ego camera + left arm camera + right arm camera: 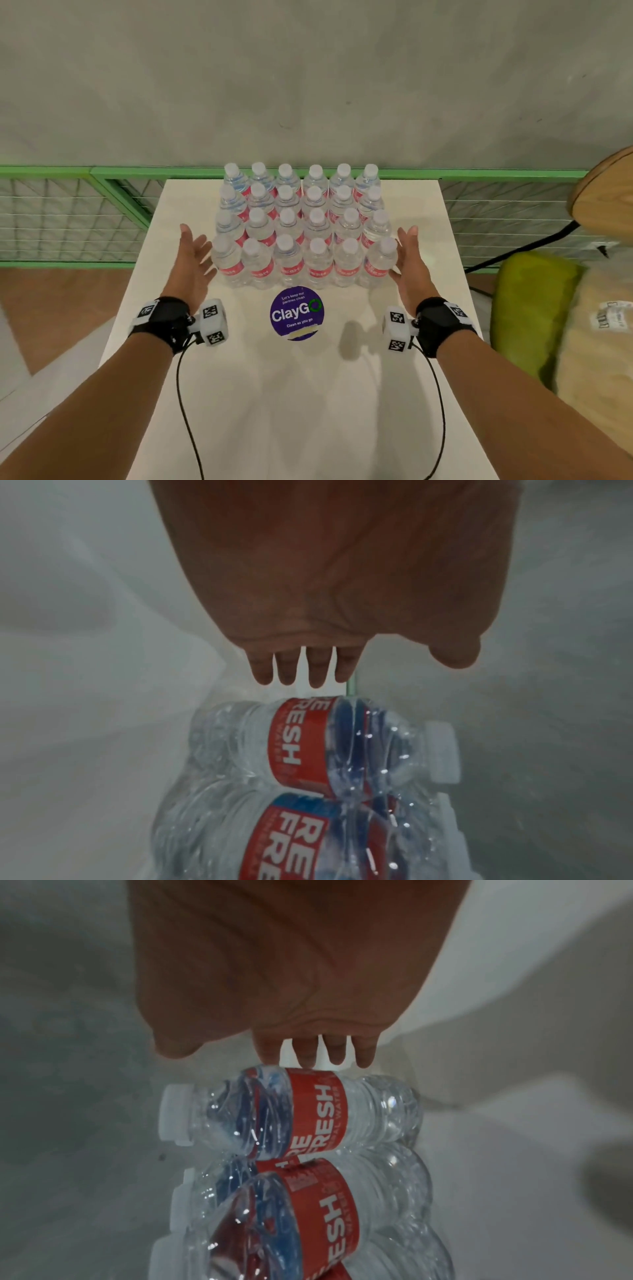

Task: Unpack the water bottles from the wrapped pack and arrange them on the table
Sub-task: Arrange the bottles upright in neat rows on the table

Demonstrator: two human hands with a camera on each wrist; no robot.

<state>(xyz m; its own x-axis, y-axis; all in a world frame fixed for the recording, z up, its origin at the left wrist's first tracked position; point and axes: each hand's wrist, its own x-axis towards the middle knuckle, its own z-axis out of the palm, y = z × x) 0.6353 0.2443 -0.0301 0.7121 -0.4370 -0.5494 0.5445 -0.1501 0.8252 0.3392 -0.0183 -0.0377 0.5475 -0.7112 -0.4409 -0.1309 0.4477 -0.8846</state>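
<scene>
Water bottles (301, 226) stand upright in a tight block, four rows of six, white caps up, red labels facing the person. Block sits on the white surface (428, 212), toward its far edge, just beyond the round purple sticker (296, 313) (reads "ClayGo").

Left hand (192, 260) at the block's left near corner, palm turned toward the bottles. Fingers (289, 669) straight and a little apart, holding nothing; from the head view they lie just beside the corner bottle, contact not certain.

Right hand (409, 263) mirrors it at the block's right near corner, palm inward. Fingers (337, 1050) straight, slightly spread, gripping nothing; fingertips close against the corner bottle's side (touching or a hair off, cannot tell).

No wrap visible around the bottles.

Past the block, beyond the surface: green-framed mesh railing (68, 212). Right of the block: a yellow-green cushion (527, 308) and the rim of a round wooden top (606, 192).
</scene>
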